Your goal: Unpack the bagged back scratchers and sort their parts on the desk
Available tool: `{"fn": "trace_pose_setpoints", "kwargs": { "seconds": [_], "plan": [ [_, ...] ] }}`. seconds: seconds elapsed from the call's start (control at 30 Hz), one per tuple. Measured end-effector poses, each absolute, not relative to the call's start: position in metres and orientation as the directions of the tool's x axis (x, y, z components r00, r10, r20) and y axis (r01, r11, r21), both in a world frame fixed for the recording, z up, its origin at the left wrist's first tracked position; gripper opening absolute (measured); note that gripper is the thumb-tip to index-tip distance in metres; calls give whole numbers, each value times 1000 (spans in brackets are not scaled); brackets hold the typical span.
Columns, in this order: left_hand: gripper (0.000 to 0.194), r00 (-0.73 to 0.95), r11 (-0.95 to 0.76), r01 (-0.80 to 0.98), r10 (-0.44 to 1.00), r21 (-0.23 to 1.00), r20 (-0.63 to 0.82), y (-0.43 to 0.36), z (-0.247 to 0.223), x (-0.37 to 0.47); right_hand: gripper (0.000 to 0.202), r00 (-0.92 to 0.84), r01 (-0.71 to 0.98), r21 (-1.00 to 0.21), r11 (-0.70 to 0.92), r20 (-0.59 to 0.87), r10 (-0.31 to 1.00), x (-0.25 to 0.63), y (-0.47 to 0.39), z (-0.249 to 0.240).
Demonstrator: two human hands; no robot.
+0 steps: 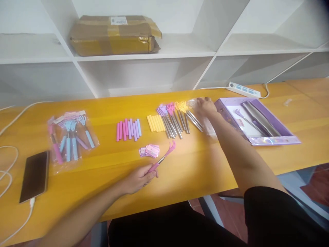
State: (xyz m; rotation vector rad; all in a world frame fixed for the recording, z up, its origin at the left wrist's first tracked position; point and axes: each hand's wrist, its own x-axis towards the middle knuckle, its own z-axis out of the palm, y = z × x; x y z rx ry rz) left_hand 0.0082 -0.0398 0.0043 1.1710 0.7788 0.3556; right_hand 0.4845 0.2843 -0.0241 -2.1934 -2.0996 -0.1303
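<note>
My left hand (pixel 141 178) is closed around the pink handle of a back scratcher (pixel 169 148), whose claw points up and right. At the back of the table my right hand (pixel 206 107) has its fingers curled down on a clear plastic bag (pixel 210 127); the fingertips are partly hidden. Left of that hand lie metal-shafted back scratchers (pixel 171 120) with purple, pink, orange and yellow claws. Yellow handle sleeves (pixel 156 123) lie beside them, then pink, purple and blue sleeves (pixel 128 129). Small printed cards (pixel 152 151) are stacked near the held scratcher.
Bagged back scratchers (pixel 69 140) and a phone (pixel 34 176) on a white cable lie at the left. A purple open box (pixel 285 128) with a scratcher and grey pouch stands at the right. Behind it is a power strip (pixel 244 90); a taped carton (pixel 115 36) sits on the shelf.
</note>
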Motion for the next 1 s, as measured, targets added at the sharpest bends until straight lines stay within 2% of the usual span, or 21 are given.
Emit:
{"fn": "trace_pose_setpoints", "kwargs": {
  "seconds": [0.2,0.47,0.57,0.63,0.7,0.77,0.8,0.83,0.87,0.9,0.93,0.97,1.0],
  "plan": [
    [48,695,340,170,624,925,-357,-40,10,8,66,121,981,-173,-90,179,976,486,273,-51],
    [50,694,383,104,633,918,-343,-41,0,8,71,183,966,-179,-184,-22,983,479,273,-31],
    [51,692,380,74,646,922,-322,-42,-1,9,70,200,967,-171,-188,56,978,475,271,-4],
    [53,687,379,66,654,923,-318,-42,-1,9,67,213,966,-189,-179,181,960,470,265,21],
    [55,685,380,58,658,923,-313,-43,-2,10,62,245,941,-311,-137,339,908,456,247,46],
    [56,687,387,37,659,921,-305,-42,-3,11,55,311,834,-551,-11,453,836,430,211,65],
    [56,688,393,19,662,919,-297,-42,-3,11,51,328,731,-679,70,438,837,413,186,71],
    [55,687,399,1,666,917,-290,-42,-3,11,48,303,597,-791,136,379,874,392,157,73],
    [55,687,404,-15,669,914,-285,-43,-3,12,45,181,444,-880,167,271,946,370,126,72],
    [54,685,407,-22,672,913,-283,-43,-1,12,45,-48,289,-946,150,143,989,347,94,69],
    [54,680,400,-17,676,916,-283,-43,0,13,50,-310,170,-983,74,18,950,324,63,65],
    [54,670,374,4,688,927,-280,-44,3,13,53,-483,103,-995,-12,-60,874,302,34,59],
    [53,655,322,40,707,946,-268,-45,6,14,49,-552,49,-996,-78,-92,829,282,9,53]
  ]
}}
